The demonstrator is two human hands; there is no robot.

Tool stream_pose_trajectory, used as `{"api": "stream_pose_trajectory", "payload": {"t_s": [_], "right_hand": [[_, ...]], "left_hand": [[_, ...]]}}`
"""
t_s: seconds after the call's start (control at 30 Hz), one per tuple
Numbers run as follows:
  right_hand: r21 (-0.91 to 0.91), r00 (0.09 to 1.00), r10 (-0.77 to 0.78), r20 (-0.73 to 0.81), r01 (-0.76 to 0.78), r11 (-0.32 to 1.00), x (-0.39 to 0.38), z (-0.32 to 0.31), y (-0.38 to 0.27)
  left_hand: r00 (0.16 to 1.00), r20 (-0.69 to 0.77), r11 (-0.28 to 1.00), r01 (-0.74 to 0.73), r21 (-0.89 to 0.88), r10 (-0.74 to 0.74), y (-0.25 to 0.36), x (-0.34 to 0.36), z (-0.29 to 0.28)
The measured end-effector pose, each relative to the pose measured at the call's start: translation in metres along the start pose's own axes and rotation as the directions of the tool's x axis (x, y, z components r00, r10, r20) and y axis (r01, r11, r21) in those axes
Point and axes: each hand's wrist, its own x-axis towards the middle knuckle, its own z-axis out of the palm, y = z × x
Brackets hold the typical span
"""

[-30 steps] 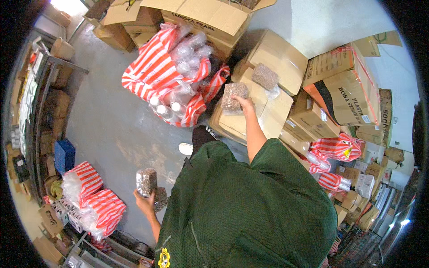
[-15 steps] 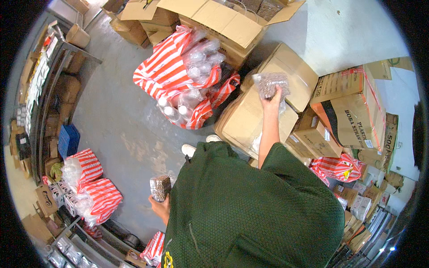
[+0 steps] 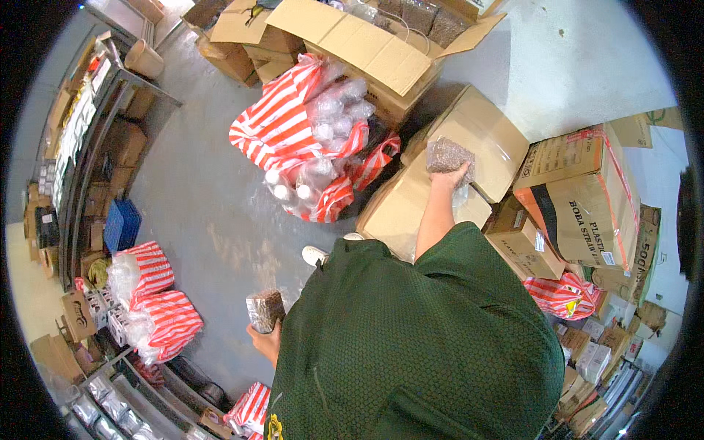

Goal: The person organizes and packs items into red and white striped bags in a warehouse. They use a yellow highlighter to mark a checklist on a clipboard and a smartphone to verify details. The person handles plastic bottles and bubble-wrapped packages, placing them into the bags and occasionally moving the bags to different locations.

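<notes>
My right hand (image 3: pixel 456 176) is stretched out over a closed cardboard box and is closed on a clear plastic bag of brown granules (image 3: pixel 449 155). Its fingers grip the bag's lower edge. Low at my left side, my left hand (image 3: pixel 264 342) is wrapped round the bottom of a second clear packet of brown granules (image 3: pixel 266 311), held upright and apart from everything else. What exactly the granules are I cannot tell. Beneath my right hand lie the tan closed boxes (image 3: pixel 411 209), their flaps folded down.
An open carton (image 3: pixel 367 51) with brown-filled bags stands at the far side. Near it is a red-and-white striped bag (image 3: pixel 275 121) of clear bottles. Stacked boxes (image 3: pixel 579 198) rise on the right. A metal shelf (image 3: pixel 92 154) and a blue crate (image 3: pixel 122 225) stand left.
My right hand has turned, so its fingers now lie along the bag's near edge; the bag tilts differently. My left hand keeps its packet. The whole view has shifted slightly.
</notes>
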Motion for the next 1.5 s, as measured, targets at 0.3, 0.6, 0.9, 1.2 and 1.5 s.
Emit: {"api": "stream_pose_trajectory", "payload": {"t_s": [0.3,0.6,0.9,1.2,1.5], "right_hand": [[-0.013,0.988,-0.153,-0.029,0.153,0.988,-0.013,0.001,-0.003],[0.034,0.988,-0.095,0.118,0.092,0.995,-0.033,-0.018,-0.009],[-0.148,0.864,-0.206,-0.459,0.154,0.977,-0.056,0.037,-0.027],[-0.104,0.989,-0.034,-0.146,0.019,0.994,-0.024,-0.006,-0.081],[-0.52,0.94,0.329,-0.089,-0.325,0.79,-0.071,0.023,-0.126]], "left_hand": [[0.985,0.017,0.985,-0.173,-0.016,0.173,-0.004,-0.011,-0.006],[0.999,0.039,0.996,0.004,0.085,-0.008,-0.005,-0.014,-0.026],[1.0,-0.02,0.998,-0.02,0.064,0.021,-0.011,-0.017,-0.017],[0.999,-0.013,0.999,0.048,0.01,-0.048,-0.01,-0.041,0.02],[0.994,0.102,0.999,0.035,0.013,-0.036,0.006,-0.057,0.021]]}}
